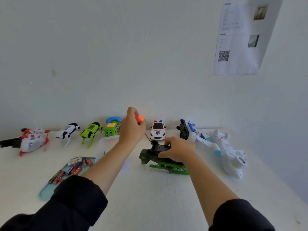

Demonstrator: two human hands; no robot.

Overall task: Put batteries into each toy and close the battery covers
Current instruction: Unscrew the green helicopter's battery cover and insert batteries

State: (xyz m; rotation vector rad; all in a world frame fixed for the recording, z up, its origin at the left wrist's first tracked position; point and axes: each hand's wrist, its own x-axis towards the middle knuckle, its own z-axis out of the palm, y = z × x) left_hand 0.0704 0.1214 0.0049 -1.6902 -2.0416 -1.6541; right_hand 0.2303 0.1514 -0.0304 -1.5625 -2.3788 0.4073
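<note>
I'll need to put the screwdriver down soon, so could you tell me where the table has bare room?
Free: the near table between the two forearms, and the patch between the battery tray and red helicopter. Crowded: the back row along the wall and around the green helicopter by the white plane.

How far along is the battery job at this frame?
Nothing looks provably done. In hand: right hand steadies the overturned green helicopter, left hand holds an orange-handled screwdriver over it. Left: loose batteries remain on the tray.
</note>
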